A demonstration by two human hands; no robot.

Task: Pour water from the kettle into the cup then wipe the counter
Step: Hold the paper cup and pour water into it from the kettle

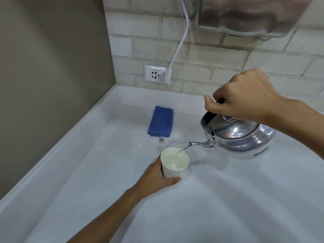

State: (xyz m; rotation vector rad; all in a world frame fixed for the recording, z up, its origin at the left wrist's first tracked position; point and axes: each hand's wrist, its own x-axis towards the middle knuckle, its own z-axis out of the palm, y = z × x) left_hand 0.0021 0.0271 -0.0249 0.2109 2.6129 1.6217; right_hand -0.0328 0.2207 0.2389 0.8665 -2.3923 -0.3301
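A shiny metal kettle (pixel 242 137) hangs tilted above the white counter (pixel 228 207), spout pointing left and down. My right hand (pixel 245 97) grips its black handle from above. A thin stream of water runs from the spout into a white paper cup (pixel 172 170), which is mostly full. My left hand (pixel 157 176) wraps around the cup's left side and base, holding it upright on the counter. A folded blue cloth (pixel 161 121) lies flat behind the cup, with a small white tag at its near edge.
A wall socket (pixel 157 74) with a white cable (pixel 180 41) plugged in sits on the brick wall behind. A metal appliance (pixel 245 14) hangs at the top right. A beige wall (pixel 52 76) bounds the counter on the left.
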